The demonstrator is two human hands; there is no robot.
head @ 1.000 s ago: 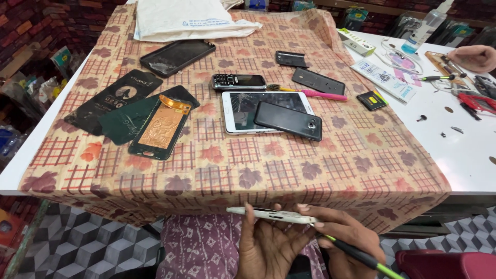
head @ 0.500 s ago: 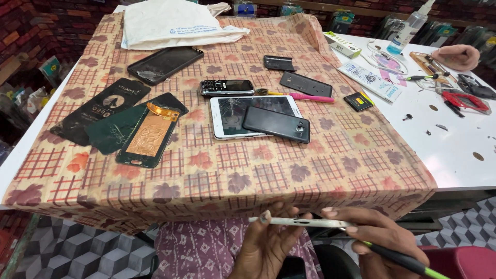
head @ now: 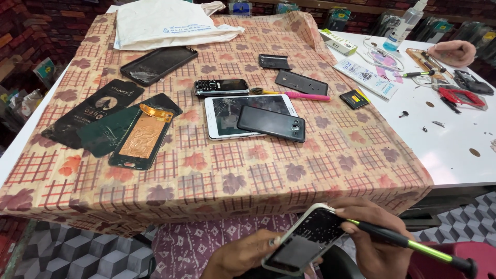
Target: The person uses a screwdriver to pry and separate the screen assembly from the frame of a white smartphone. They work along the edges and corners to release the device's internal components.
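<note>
Holding an opened white-rimmed phone body (head: 305,238) below the table edge, a person's left hand (head: 243,256) grips its lower end while the right hand (head: 374,243) is closed around a black-and-green-handled screwdriver (head: 408,244).

Head view: the phone's long axis runs from seven o'clock to one o'clock, its upper end nearer the right hand; the tool comes in from four o'clock, its tip hidden by the fingers at the phone's right edge. At twelve o'clock, well apart on the leaf-patterned checked tablecloth (head: 310,170), lie a cracked white tablet (head: 227,114) with a black smartphone (head: 271,124) on it, a pink-handled brush (head: 292,94) and a copper-backed phone panel (head: 143,135).
</note>
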